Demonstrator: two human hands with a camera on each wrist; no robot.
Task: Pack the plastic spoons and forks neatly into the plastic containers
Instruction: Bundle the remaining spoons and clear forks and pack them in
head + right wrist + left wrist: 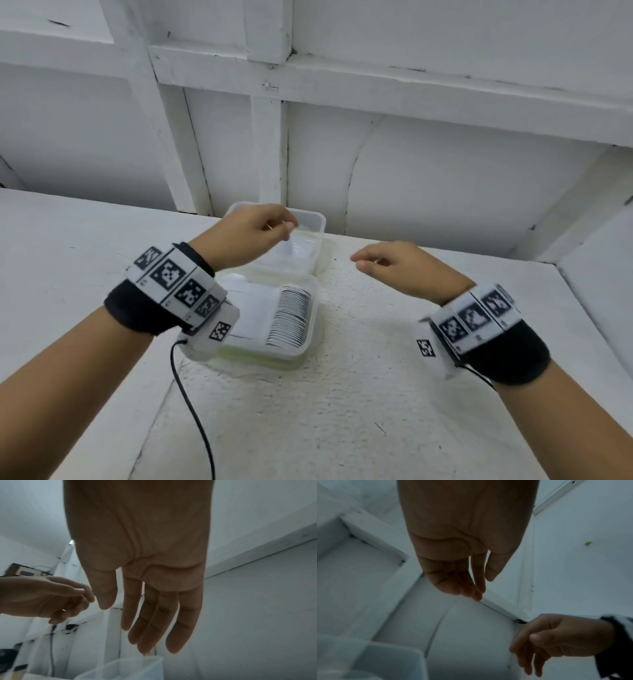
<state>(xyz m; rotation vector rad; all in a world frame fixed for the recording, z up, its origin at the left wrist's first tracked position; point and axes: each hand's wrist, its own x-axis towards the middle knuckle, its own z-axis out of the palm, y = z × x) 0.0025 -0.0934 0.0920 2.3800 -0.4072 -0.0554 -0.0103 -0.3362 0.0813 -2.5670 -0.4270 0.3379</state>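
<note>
Left hand (245,236) hovering over far clear plastic container (313,219), fingers loosely curled, grasping nothing visible; probably just done placing. Near clear plastic container (310,339) below, holding row of white plastic cutlery (291,317) on edge, row's long axis running near-to-far. Right hand (399,265) relaxed, empty, beside the containers.

Three views, one worn on the head, two on the wrists

Head view looks down over the table's (376,394) far edge; each wrist view, close under its palm, faces the wall; both share the far container (310,219).
</note>
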